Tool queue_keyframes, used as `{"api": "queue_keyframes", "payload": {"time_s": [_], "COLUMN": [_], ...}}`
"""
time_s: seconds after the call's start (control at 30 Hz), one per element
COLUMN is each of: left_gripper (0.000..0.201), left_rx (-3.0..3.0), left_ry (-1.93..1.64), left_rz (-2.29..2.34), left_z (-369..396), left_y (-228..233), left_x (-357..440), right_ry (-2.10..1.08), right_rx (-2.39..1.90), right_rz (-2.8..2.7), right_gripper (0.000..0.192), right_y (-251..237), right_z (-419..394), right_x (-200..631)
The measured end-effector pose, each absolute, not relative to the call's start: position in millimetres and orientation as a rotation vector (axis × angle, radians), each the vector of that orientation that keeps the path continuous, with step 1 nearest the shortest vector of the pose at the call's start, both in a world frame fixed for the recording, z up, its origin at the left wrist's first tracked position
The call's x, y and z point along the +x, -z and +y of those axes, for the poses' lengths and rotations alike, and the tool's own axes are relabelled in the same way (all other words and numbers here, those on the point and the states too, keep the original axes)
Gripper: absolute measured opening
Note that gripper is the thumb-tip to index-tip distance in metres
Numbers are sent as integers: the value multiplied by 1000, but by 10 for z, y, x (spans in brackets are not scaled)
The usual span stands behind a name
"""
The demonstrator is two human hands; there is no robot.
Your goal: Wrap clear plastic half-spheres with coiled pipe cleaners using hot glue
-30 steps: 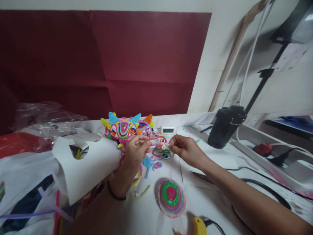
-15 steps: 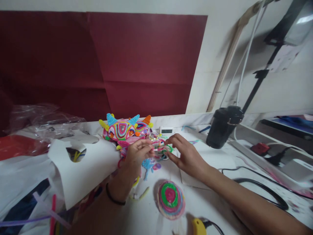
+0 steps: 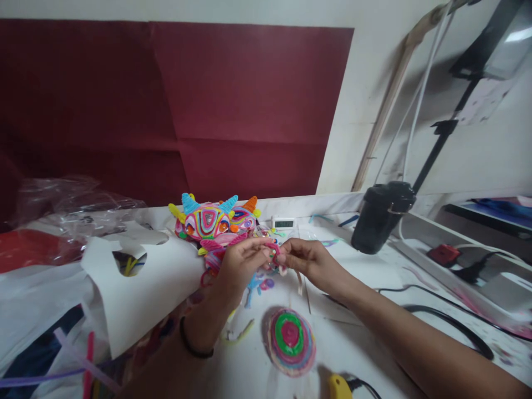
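Pinching a small pink loop (image 3: 274,254) between them, the left hand (image 3: 239,266) and right hand (image 3: 310,261) meet fingertip to fingertip above the table (image 3: 366,277). Both grips are closed on that loop: left thumb and forefinger clamp its 9 o'clock side, right fingertips its 3 o'clock side. A pale strand (image 3: 298,281) hangs from under the right hand; whether it belongs to the loop cannot be told.

Judged step: shaping or joining a short pipe-cleaner piece, mid-twist. The next move calls for a firm hold by one hand while the other turns the free end, with both kept close so the loop does not spring open.

Outward from the grip:
- At 11 o'clock, near: a horned figure (image 3: 206,220) of coiled colours, a second just behind it.
- At 12 o'clock: a small timer (image 3: 284,223).
- At 6 o'clock: a coiled disc (image 3: 290,341) lying flat; a blue scrap (image 3: 253,284) between it and the hands.
- At 9 o'clock: a white card (image 3: 153,288) with a cut-out.
- At 2 o'clock: a black cup (image 3: 380,217).
- At 5 o'clock, at the frame edge: a yellow tool (image 3: 338,387).
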State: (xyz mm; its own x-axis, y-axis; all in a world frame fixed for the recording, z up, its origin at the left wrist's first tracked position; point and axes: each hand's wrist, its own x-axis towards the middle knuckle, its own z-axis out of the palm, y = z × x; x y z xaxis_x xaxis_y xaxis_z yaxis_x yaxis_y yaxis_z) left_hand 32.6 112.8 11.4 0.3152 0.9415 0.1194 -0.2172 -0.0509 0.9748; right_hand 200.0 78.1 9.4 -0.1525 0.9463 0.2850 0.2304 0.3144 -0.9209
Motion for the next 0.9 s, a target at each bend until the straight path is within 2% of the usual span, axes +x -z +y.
{"api": "queue_keyframes", "payload": {"time_s": [0.13,0.3,0.47,0.73,0.9], "left_gripper": [13,8,8,4,9], "left_rx": [1385,1480,1500,1538,1496], "left_ry": [-1196,-1166,-1180,-1166,-1080], "left_rz": [865,870,896,924,931], "left_z": [1133,1125,1086,1107,1069], "left_y": [-115,-112,-125,-77,-106], "left_x": [331,327,341,333,319], "right_ry": [-1111,-1174,-980,-785,-434], "right_rx": [-1062,-1011,-1065,-1105,-1216], "right_rz": [-1458,-1371,-1426,-1614,-1804], "right_gripper": [37,31,22,27,15], "right_y": [-139,-141,-130,-88,-122], "right_z": [748,767,824,848,781], "right_x": [1965,1919,1931,1979,1967]}}
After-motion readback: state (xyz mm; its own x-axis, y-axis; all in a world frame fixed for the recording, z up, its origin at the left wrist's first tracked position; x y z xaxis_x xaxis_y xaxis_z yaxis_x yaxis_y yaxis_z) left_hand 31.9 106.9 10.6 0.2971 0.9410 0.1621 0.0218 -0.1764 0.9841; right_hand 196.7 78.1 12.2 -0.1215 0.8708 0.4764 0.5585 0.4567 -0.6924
